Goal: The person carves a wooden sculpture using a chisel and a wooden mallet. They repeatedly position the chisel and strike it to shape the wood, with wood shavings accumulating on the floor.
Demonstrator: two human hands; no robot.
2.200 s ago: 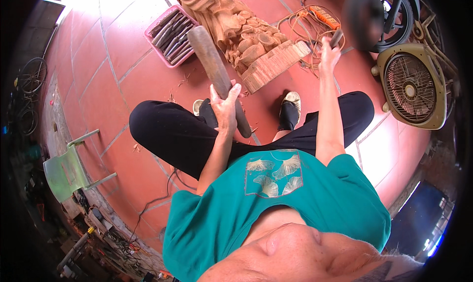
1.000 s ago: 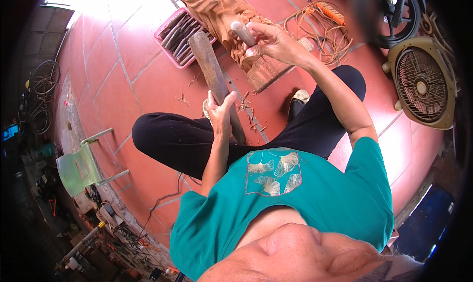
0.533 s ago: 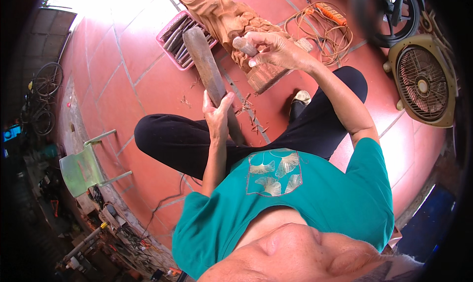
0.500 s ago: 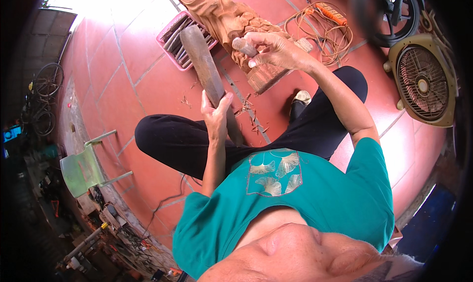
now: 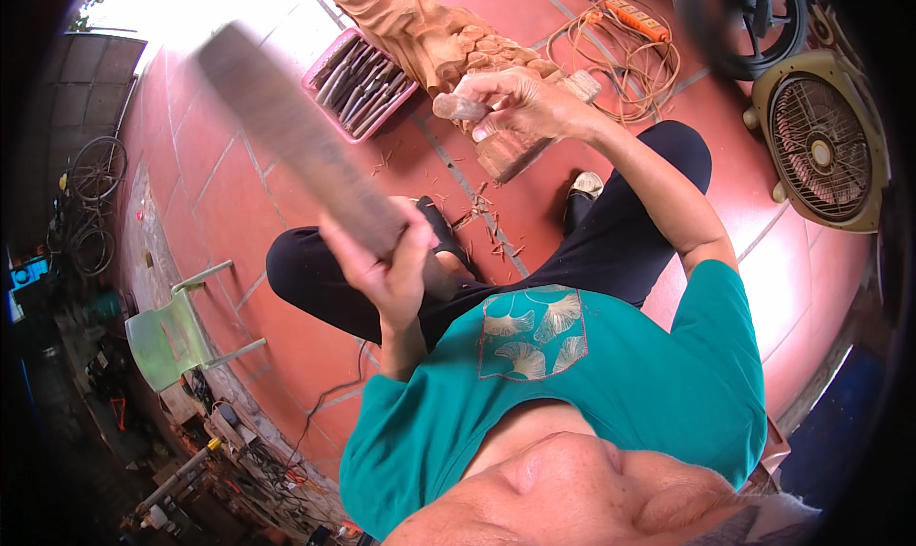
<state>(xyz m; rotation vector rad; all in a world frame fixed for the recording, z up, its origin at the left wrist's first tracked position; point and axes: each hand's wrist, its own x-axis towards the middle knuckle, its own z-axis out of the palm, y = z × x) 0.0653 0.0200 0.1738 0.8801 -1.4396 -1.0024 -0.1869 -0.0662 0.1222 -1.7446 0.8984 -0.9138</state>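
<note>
My left hand is wrapped round a long flat-sided wooden mallet, raised at a slant to the upper left and smeared by motion at its far end. In my right hand is a wood chisel, gripped by its thick handle; its blade is hidden. The handle's blunt end points left toward the mallet, apart from it. Beneath my right hand lies a carved wooden figure in reddish-brown wood, with draped folds and a squared base block.
A pink basket with several chisels stands left of the carving. Wood shavings litter the red tiles. Further out are an orange power strip with coiled cord, a fan, a wheel and a green chair.
My left hand has lifted the mallet and swung its far end leftward, away from the chisel. My right hand has shifted slightly left with the chisel.
</note>
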